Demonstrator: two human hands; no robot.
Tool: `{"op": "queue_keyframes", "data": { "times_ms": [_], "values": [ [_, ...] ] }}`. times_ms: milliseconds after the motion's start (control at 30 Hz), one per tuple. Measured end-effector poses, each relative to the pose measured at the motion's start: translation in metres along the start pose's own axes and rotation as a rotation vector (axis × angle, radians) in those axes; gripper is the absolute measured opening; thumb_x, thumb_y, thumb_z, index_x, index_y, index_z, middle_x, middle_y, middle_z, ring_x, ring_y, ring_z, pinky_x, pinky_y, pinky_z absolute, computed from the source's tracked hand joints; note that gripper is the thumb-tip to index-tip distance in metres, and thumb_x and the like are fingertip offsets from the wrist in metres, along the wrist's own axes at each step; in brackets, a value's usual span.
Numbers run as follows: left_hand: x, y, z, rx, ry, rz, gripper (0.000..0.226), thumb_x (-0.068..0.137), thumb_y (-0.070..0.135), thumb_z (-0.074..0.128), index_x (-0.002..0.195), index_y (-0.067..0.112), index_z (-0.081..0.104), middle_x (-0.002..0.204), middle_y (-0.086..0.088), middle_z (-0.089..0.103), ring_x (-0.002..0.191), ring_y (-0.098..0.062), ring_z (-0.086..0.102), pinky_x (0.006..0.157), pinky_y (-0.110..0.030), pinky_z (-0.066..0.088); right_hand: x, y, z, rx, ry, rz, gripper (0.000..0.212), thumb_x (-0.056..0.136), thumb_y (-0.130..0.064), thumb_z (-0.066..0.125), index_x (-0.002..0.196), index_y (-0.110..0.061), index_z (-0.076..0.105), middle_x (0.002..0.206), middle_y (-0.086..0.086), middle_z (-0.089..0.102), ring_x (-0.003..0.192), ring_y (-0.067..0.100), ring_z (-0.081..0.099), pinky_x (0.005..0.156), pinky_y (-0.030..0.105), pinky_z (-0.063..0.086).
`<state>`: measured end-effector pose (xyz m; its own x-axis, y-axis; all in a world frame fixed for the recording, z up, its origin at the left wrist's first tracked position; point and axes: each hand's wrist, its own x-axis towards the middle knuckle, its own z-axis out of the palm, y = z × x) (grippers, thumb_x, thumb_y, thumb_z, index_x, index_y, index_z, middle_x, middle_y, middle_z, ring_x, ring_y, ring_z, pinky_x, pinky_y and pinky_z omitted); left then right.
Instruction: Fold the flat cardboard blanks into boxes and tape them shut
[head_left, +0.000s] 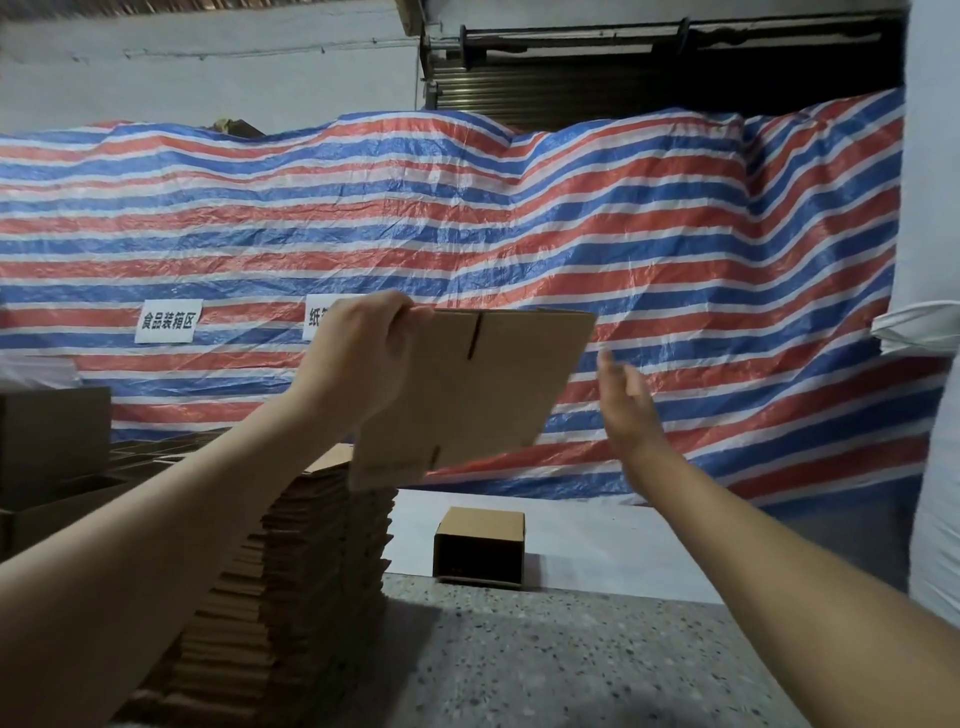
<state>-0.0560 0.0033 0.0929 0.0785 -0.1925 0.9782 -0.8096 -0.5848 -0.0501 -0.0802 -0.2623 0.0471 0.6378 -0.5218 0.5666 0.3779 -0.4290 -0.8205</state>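
Cardboard fills the middle of the view: 1 flat blank (478, 389), brown and corrugated, is held up in the air and tilted, its top edge level with the knuckles of the left hand (363, 353). That hand grasps the blank at its upper left corner, the fingers (400, 343) curled round the edge and the thumb hidden behind the board. 2 slits show in the blank, 1 running down from the top edge just right of the gripping fingers, 1 near the bottom edge below them.

To the right of the blank and apart from it, the right hand (628, 405) is raised with nothing in it, its fingers (608, 366) released and loosely spread, the tips pointing up toward the blank's right edge. It is blurred, so the exact lie of each finger cannot be told.

Below the left wrist stands a tall stack of flat blanks (291, 561) on the speckled stone floor (545, 665). Beneath the blank's lower edge, between the 2 forearms, sits 1 folded box (480, 545), its dark open side facing the camera.

Behind the fingers of both hands hangs a tarpaulin (519, 234) striped red, white and blue. 2 white paper signs are fixed to it: 1 sign (167, 323) left of the left hand carries printed characters, and the other sign (319, 317) is mostly hidden by that hand. More brown cartons (52, 436) stand at the far left.
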Motion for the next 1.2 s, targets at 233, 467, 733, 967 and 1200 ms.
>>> {"op": "queue_keyframes", "data": {
  "times_ms": [233, 467, 733, 967, 1200],
  "values": [
    [-0.013, 0.019, 0.022, -0.280, -0.184, -0.204, 0.033, 0.101, 0.031, 0.048, 0.084, 0.008, 0.063, 0.067, -0.001, 0.057, 0.058, -0.015, 0.048, 0.050, -0.022, 0.034, -0.006, -0.011, -0.041, 0.058, 0.254, -0.152, 0.078, 0.074, -0.081, 0.043, 0.121, -0.020, 0.057, 0.109, -0.007, 0.067, 0.094, 0.013, 0.065, 0.082, 0.028, 0.055],
    [-0.057, 0.034, 0.058, -0.727, -0.155, -0.895, 0.035, 0.085, 0.062, 0.059, 0.096, 0.029, 0.059, 0.091, 0.010, 0.062, 0.082, -0.004, 0.057, 0.059, -0.019, 0.040, -0.042, 0.019, -0.044, 0.000, 0.354, -0.038, 0.066, 0.073, -0.080, 0.052, 0.097, -0.020, 0.063, 0.083, -0.002, 0.067, 0.068, 0.011, 0.064, 0.052, 0.017, 0.041],
    [-0.172, 0.041, 0.084, -0.782, -0.286, -1.092, 0.034, 0.080, 0.049, 0.074, 0.100, 0.022, 0.066, 0.094, 0.000, 0.071, 0.089, -0.017, 0.068, 0.072, -0.033, 0.055, -0.121, 0.101, -0.057, -0.015, 0.140, 0.243, 0.046, 0.086, -0.060, 0.065, 0.095, -0.015, 0.068, 0.090, 0.005, 0.074, 0.088, 0.025, 0.070, 0.078, 0.042, 0.059],
    [-0.222, 0.049, 0.088, -0.778, -0.283, -1.156, 0.030, 0.079, 0.048, 0.074, 0.095, 0.024, 0.066, 0.088, 0.003, 0.072, 0.086, -0.017, 0.070, 0.075, -0.039, 0.059, -0.151, 0.126, -0.065, -0.021, 0.034, 0.306, 0.047, 0.086, -0.059, 0.064, 0.093, -0.013, 0.071, 0.075, -0.002, 0.076, 0.074, 0.017, 0.073, 0.060, 0.025, 0.052],
    [-0.217, 0.047, 0.087, -0.741, -0.338, -1.148, 0.035, 0.081, 0.050, 0.072, 0.100, 0.023, 0.062, 0.096, 0.001, 0.069, 0.091, -0.017, 0.067, 0.078, -0.038, 0.057, -0.141, 0.125, -0.078, 0.153, -0.206, 0.409, 0.049, 0.101, -0.061, 0.039, 0.103, -0.030, 0.078, 0.109, 0.002, 0.077, 0.109, 0.022, 0.070, 0.107, 0.050, 0.045]
  ]
}}
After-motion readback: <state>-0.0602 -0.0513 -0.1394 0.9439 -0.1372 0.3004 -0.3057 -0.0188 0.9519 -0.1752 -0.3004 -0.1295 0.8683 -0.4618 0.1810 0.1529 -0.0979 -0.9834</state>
